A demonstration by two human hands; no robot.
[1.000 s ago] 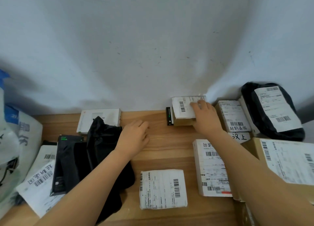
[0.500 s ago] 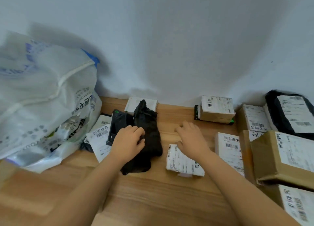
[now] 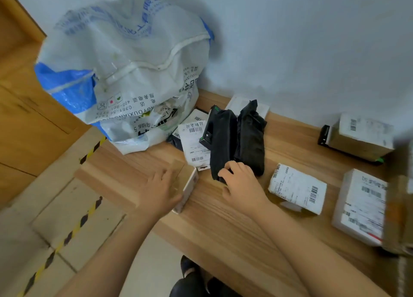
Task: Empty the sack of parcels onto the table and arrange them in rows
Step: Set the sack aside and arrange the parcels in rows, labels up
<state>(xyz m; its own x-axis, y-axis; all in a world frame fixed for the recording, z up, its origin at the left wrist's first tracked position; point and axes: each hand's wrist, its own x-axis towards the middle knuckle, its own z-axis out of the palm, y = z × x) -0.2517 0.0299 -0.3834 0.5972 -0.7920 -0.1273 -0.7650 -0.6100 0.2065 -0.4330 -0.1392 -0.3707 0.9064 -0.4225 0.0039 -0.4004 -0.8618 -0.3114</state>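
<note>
The right hand [image 3: 242, 182] pinches the black parcel's [image 3: 223, 140] near end. The left hand [image 3: 159, 189] lies on a small box [image 3: 190, 184] at the worktop [image 3: 223, 225] edge; its grip is too blurred to tell.

Sack [image 3: 125, 73] left of parcels [image 3: 297, 188].

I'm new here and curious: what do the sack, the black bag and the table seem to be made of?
Sack: likely woven plastic, white with blue panels. It looks thin, crinkled and slightly see-through.
Black bag: probably soft plastic film, matte and heavily creased.
Table: wood or wood-look laminate, pale and smooth with straight grain lines. Which of the two cannot be told.
</note>
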